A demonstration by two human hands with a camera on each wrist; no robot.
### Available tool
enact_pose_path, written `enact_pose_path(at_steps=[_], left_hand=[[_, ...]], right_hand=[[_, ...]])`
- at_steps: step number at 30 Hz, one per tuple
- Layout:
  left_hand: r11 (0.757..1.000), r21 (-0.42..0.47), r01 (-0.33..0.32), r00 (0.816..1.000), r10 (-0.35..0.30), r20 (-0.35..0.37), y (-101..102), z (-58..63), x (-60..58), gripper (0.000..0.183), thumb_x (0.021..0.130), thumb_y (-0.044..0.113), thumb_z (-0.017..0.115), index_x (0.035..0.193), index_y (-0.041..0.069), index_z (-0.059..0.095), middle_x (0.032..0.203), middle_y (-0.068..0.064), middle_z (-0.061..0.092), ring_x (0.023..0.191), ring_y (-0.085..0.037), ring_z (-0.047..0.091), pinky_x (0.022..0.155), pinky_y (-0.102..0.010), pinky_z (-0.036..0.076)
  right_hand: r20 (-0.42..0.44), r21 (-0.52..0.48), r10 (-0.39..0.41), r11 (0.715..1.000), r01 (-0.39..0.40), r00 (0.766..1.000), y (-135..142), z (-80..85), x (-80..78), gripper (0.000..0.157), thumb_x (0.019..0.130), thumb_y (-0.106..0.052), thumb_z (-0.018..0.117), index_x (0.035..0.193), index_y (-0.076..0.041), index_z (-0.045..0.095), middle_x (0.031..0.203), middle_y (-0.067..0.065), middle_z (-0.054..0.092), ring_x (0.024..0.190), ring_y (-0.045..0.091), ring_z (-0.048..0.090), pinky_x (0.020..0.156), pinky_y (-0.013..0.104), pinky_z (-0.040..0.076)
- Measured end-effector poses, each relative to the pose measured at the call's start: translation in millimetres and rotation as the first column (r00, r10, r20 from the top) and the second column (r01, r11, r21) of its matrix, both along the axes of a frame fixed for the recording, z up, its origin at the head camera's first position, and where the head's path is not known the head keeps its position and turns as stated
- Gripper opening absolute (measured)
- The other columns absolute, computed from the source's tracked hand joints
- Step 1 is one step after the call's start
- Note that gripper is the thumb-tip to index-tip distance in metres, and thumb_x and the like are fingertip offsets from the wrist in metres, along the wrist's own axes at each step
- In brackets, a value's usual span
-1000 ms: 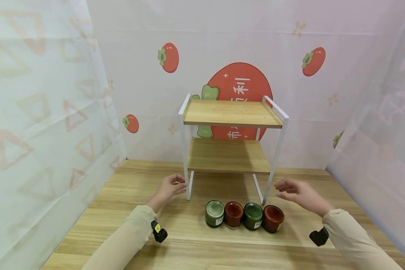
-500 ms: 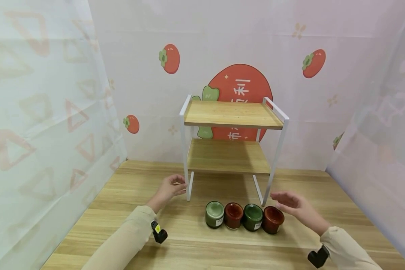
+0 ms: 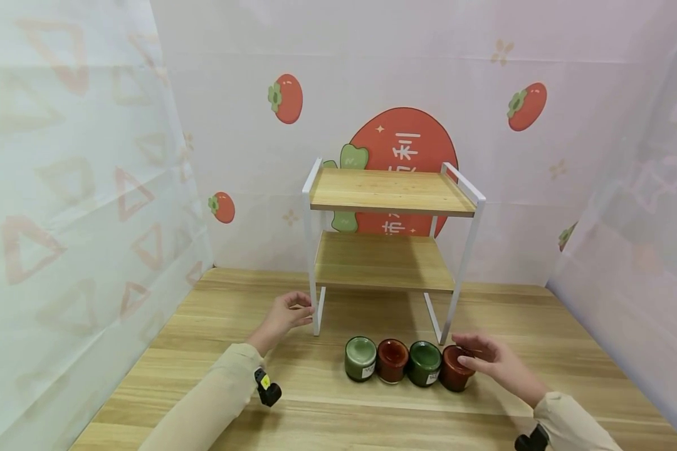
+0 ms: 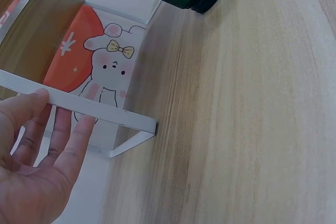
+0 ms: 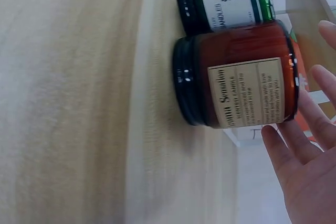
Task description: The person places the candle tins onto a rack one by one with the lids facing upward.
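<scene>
My left hand (image 3: pixel 282 321) pinches the white left front leg (image 4: pixel 113 113) of a two-tier wooden shelf, thumb on one side and fingertips on the other. My right hand (image 3: pixel 496 362) is spread around the rightmost red-brown candle jar (image 3: pixel 454 378), its thumb in front and fingers behind. In the right wrist view this candle jar (image 5: pixel 247 77) shows a tan label, and the fingertips are right at its upper end. To its left stand a dark green candle jar (image 3: pixel 425 364), another red-brown jar (image 3: pixel 392 362) and a light green jar (image 3: pixel 360 358), all in one row.
The shelf's upper board (image 3: pixel 392 190) and lower board (image 3: pixel 383 260) sit in a white metal frame just behind the jars. A wood-grain table (image 3: pixel 338 416) carries everything. Printed white sheets (image 3: pixel 248 138) enclose the back and both sides.
My right hand has come down and toward the left, from beside the shelf's right leg to the rightmost red-brown jar. The left hand stays at the left leg.
</scene>
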State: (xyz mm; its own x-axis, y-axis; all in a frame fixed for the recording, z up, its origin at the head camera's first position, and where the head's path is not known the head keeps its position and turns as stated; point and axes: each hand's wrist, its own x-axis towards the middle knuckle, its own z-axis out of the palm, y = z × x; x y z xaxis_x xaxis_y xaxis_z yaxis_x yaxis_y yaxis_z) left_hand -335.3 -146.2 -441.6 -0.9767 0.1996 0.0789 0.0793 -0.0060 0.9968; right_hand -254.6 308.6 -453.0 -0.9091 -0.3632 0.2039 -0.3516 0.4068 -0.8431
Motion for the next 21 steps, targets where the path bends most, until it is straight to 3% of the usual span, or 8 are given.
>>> enact_pose_path(at_steps=[4, 15, 21], left_hand=[[1.000, 0.003, 0.003, 1.000, -0.003, 0.002, 0, 0.2, -0.1, 0.019, 0.089, -0.006, 0.064, 0.105, -0.011, 0.055, 0.094, -0.006, 0.059, 0.095, -0.025, 0.062, 0.088, -0.039, 0.059], [1.000, 0.018, 0.014, 1.000, -0.014, 0.000, -1, -0.6, -0.9, 0.023, 0.089, -0.006, 0.064, 0.107, -0.014, 0.053, 0.095, -0.007, 0.059, 0.088, -0.017, 0.061, 0.087, -0.039, 0.060], [1.000, 0.009, 0.011, 1.000, -0.011, -0.008, -1, -1.3, -1.6, 0.022, 0.088, -0.007, 0.064, 0.106, -0.014, 0.054, 0.095, -0.007, 0.059, 0.088, -0.017, 0.061, 0.086, -0.038, 0.060]], right_hand=[[0.023, -0.006, -0.006, 1.000, 0.006, 1.000, 0, -6.3, 0.1, 0.047, 0.090, -0.014, 0.068, 0.131, 0.003, 0.053, 0.127, 0.014, 0.061, 0.105, -0.002, 0.061, 0.088, 0.017, 0.053], [-0.043, 0.094, -0.036, 0.995, 0.040, 0.998, 5, -24.4, -4.8, 0.053, 0.082, -0.022, 0.077, 0.129, -0.007, 0.057, 0.122, 0.006, 0.063, 0.103, -0.001, 0.059, 0.088, 0.016, 0.052], [-0.060, 0.102, -0.016, 0.995, 0.022, 0.998, 5, -24.8, -4.7, 0.063, 0.081, -0.025, 0.079, 0.134, -0.005, 0.053, 0.127, 0.010, 0.060, 0.106, -0.001, 0.058, 0.089, 0.015, 0.051]])
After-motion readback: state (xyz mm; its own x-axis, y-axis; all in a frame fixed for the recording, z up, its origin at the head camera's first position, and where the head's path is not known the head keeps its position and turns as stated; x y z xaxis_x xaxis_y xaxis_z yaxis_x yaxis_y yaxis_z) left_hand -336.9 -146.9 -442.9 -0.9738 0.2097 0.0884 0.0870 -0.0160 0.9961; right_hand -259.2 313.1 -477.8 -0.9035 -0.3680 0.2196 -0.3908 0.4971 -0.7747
